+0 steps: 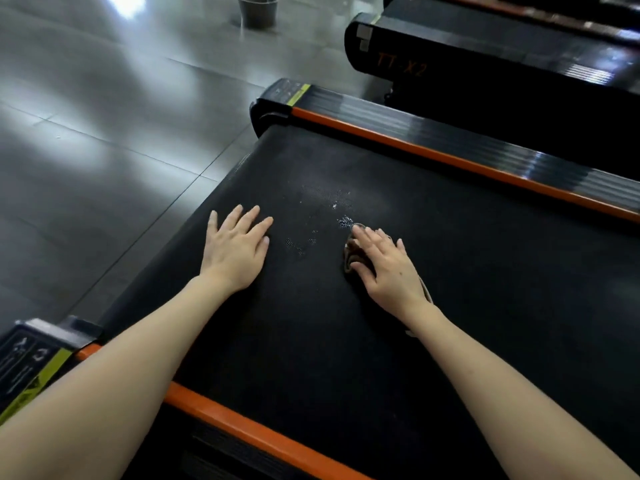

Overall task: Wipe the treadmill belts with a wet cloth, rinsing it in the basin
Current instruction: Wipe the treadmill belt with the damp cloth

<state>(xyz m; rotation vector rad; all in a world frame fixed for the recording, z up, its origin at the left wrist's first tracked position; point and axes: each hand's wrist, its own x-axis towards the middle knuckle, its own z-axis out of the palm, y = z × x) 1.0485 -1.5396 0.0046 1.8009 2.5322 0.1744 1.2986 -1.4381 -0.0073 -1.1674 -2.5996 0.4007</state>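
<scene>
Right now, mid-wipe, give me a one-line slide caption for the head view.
Right hand presses a cloth on the treadmill belt near water drops; left hand rests flat beside it.

Pretty roomy here: a wide strip of belt (329,341) is left open between the left hand (235,251) and the right hand (388,268), which is spread on the cloth (351,252). Sideways reach is hemmed in by the raised orange far rail (450,161) and near rail (242,427). Past the far rail, room is blocked by a second treadmill (485,74). The floor (104,133) is left open up to the basin (258,10).
</scene>
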